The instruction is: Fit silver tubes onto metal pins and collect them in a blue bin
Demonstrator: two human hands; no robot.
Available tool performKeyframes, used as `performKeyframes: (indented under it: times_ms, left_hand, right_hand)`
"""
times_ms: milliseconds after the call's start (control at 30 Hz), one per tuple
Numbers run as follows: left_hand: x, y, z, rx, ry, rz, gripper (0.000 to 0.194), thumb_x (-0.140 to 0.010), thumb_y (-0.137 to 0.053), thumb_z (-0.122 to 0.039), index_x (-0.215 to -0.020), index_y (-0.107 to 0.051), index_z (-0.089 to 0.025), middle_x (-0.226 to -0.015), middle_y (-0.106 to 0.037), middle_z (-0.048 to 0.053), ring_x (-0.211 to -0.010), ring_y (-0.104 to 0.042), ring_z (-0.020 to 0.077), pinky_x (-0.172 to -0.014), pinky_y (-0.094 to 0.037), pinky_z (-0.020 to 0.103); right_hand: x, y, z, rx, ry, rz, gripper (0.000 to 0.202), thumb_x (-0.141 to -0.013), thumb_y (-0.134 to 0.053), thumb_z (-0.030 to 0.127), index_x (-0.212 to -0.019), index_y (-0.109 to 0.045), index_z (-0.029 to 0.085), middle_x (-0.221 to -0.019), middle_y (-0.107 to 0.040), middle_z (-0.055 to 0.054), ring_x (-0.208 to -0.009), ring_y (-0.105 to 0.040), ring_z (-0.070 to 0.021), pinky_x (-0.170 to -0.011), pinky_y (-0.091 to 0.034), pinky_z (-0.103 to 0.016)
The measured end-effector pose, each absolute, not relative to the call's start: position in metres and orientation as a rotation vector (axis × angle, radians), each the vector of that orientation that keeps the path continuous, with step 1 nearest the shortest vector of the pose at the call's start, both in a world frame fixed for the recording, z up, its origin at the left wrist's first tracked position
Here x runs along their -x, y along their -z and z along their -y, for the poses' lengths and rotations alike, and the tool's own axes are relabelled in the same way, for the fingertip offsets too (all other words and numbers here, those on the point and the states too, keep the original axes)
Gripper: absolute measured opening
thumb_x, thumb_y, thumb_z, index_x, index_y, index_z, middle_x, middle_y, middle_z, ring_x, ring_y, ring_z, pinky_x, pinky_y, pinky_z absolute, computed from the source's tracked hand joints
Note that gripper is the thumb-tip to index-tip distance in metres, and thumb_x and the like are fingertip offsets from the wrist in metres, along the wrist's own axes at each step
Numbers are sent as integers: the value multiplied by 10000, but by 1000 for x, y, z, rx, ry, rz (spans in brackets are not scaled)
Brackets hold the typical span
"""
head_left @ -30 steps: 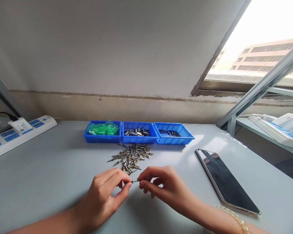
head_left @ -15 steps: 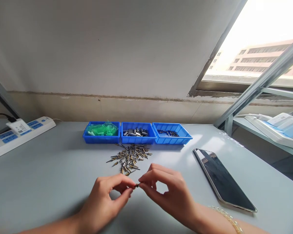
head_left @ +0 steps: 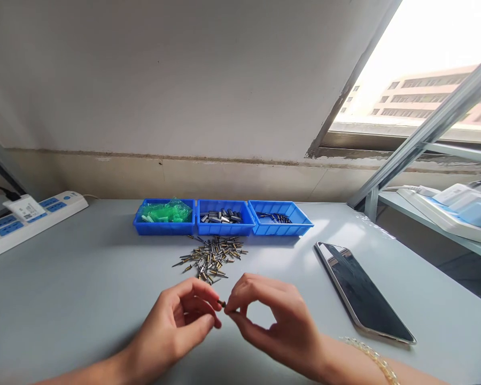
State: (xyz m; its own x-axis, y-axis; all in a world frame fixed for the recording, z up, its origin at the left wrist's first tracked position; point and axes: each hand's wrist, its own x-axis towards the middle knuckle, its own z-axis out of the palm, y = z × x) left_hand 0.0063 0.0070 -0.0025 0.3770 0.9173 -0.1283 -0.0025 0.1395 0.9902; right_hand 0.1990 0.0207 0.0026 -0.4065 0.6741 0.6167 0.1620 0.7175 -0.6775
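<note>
Between thumb and fingertips, my right hand (head_left: 278, 315) pinches a tiny brass-coloured rivet (head_left: 222, 303); most of it is hidden by the fingers. My left hand (head_left: 180, 321) is open beside it, thumb and fingers apart. Its index fingertip sits right at the rivet's left end, and I cannot tell whether they touch. Just beyond both hands lies a loose pile of rivets (head_left: 214, 255), with brass-coloured bodies and thin steel pins pointing every way.
Three blue bins line the back: one with green plastic bags (head_left: 168, 212), one with dark and silver cylinders (head_left: 221, 216), one with dark thin pieces (head_left: 278, 218). A phone (head_left: 363, 291) lies right. A power strip (head_left: 28, 219) stands left, a metal frame (head_left: 420, 133) right.
My left thumb and fingers have parted from the rivet, while my right hand keeps its pinch. More of the brass-coloured body shows now. The view has shifted slightly.
</note>
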Motion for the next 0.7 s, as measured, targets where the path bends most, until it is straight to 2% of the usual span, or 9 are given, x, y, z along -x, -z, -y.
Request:
performKeyframes:
  times_ms: [100, 200, 267, 333, 500, 567, 700]
  left_hand:
    - [-4, 2, -5, -1370, -967, -970, 103, -772, -635, -164, -861, -631, -216, -794, -667, -14, -787, -664, 158, -737, -530, 258]
    - [-3, -3, -2, -1565, -1019, -985, 69, -776, -613, -150, -777, -638, -214, -751, -660, -14, -732, -652, 149, -711, -526, 247]
    - [-4, -5, -2, -1674, -1040, -1019, 82, -778, -611, -154, -727, -640, -211, -714, -661, -15, -682, -640, 142, -665, -513, 234]
    - [-4, -7, -3, -1702, -1037, -1090, 92, -783, -611, -169, -708, -646, -209, -694, -674, -12, -665, -639, 145, -653, -508, 236]
    - [-7, -6, -5, -1491, -893, -1166, 76, -795, -605, -243, -777, -659, -192, -733, -707, 10, -734, -672, 181, -715, -517, 274]
    - [-9, -3, -5, -1407, -798, -1099, 107, -796, -612, -269, -793, -663, -175, -746, -715, 22, -749, -673, 189, -716, -511, 279]
    - [-14, -1, 0, -1346, -663, -985, 104, -770, -654, -256, -741, -666, -158, -726, -704, 12, -744, -654, 185, -694, -484, 263]
  right_hand:
    - [-201, -1, -24, 851, -1016, 1808, 109, -819, -606, 93, -827, -669, 182, -750, -728, -23, -680, -692, -134, -606, -551, -229]
    - [-200, 4, -27, 973, -1419, 1708, 31, -814, -665, 179, -785, -661, 170, -749, -740, -26, -692, -705, -141, -583, -547, -218]
    - [-200, 8, -27, 991, -1504, 1721, 52, -798, -690, 187, -763, -659, 165, -731, -740, -23, -682, -700, -136, -571, -530, -205]
    - [-199, 10, -27, 1004, -1387, 1775, 38, -801, -685, 177, -769, -667, 168, -726, -738, -21, -684, -700, -137, -576, -525, -205]
    - [-198, 7, -21, 804, -750, 1911, 94, -858, -636, 115, -803, -661, 187, -689, -702, -8, -614, -648, -118, -589, -528, -227]
    - [-196, 3, -19, 656, -580, 1961, 105, -884, -642, 140, -790, -648, 187, -644, -654, -6, -594, -586, -116, -553, -498, -229]
    - [-191, -2, -15, 451, -464, 2061, 151, -947, -600, 239, -824, -668, 184, -635, -619, -18, -615, -518, -124, -551, -477, -232]
